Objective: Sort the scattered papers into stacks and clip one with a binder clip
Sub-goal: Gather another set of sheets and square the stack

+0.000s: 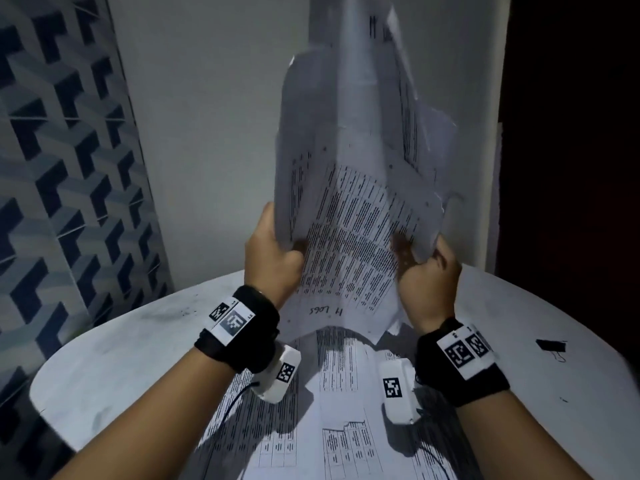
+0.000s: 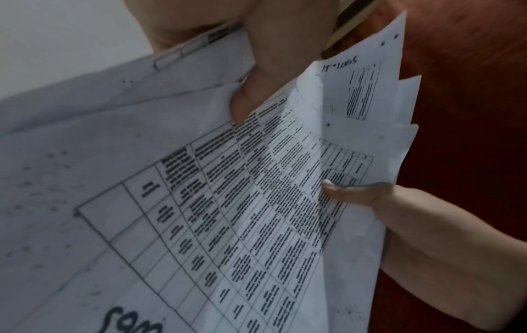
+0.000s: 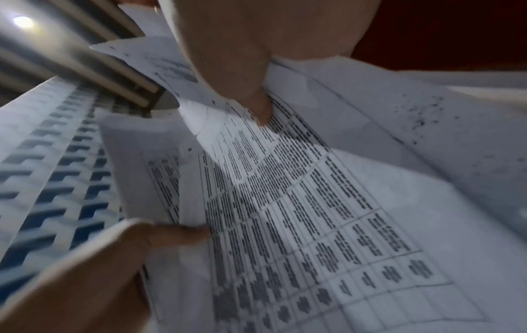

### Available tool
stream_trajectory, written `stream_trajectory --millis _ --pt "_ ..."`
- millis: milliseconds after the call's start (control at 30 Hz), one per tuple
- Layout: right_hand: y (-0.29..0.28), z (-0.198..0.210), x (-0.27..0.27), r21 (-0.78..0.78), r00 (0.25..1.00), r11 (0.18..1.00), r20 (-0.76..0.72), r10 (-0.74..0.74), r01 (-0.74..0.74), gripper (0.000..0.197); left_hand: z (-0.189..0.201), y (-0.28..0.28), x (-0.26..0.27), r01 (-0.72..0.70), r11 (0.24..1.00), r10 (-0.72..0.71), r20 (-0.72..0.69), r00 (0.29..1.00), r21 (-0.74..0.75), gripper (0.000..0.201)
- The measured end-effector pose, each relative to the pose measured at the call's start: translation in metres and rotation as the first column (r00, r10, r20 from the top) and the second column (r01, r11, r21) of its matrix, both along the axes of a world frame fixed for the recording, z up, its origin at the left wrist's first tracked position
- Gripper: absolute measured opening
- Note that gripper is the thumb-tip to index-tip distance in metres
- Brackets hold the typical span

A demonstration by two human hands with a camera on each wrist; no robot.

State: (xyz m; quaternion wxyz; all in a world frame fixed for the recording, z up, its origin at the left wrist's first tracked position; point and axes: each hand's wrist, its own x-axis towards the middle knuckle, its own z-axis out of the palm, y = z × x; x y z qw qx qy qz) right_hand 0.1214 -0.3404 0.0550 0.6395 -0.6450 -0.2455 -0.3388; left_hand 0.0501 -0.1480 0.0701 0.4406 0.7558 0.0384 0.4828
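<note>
Both hands hold a bundle of printed table sheets (image 1: 349,216) upright above the round white table (image 1: 138,344). My left hand (image 1: 273,249) grips the bundle's left edge, thumb on the front. My right hand (image 1: 424,268) grips the right edge. The sheets bend and fan unevenly at the top. In the left wrist view my left thumb (image 2: 250,94) presses on the printed sheets (image 2: 242,214), and the right hand (image 2: 359,195) pinches their far edge. More printed papers (image 1: 343,386) lie flat on the table under my wrists. A black binder clip (image 1: 550,345) lies on the table at the right.
A plain white wall (image 1: 207,133) stands right behind the table, with a blue geometric-patterned panel (image 1: 69,202) to the left. The far right of the room is dark. The table's bare surface shows left and right of the flat papers.
</note>
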Motion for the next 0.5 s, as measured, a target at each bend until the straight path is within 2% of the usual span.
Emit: stream_trajectory --millis 100,167,267,333,400,500 --pt "0.0 -0.013 0.005 0.054 0.958 0.992 -0.26 0.122 -0.112 0.008 -0.01 0.001 -0.001 0.065 0.99 -0.069 -0.022 0.997 -0.125 0.055" --pt "-0.001 -0.017 0.005 0.082 0.923 0.982 -0.336 0.189 -0.171 0.019 -0.013 0.004 -0.002 0.123 0.966 -0.131 -0.023 0.991 -0.227 0.067" --pt "-0.003 -0.018 0.006 0.134 0.885 0.966 -0.389 0.256 -0.221 0.034 -0.014 0.012 -0.003 0.163 0.942 -0.18 -0.032 0.983 -0.293 0.084" --pt "-0.005 -0.016 0.007 0.156 0.877 0.961 -0.395 0.274 -0.23 0.038 -0.011 0.013 -0.006 0.21 0.923 -0.228 -0.018 0.974 -0.322 0.083" --pt "-0.007 -0.011 0.007 0.175 0.873 0.953 -0.386 0.298 -0.248 0.04 -0.005 0.015 -0.009 0.269 0.898 -0.28 0.018 0.96 -0.348 0.076" --pt "-0.007 -0.003 0.004 0.17 0.856 0.941 -0.391 0.338 -0.293 0.035 0.0 0.016 -0.01 0.345 0.887 -0.353 0.031 0.935 -0.308 0.088"
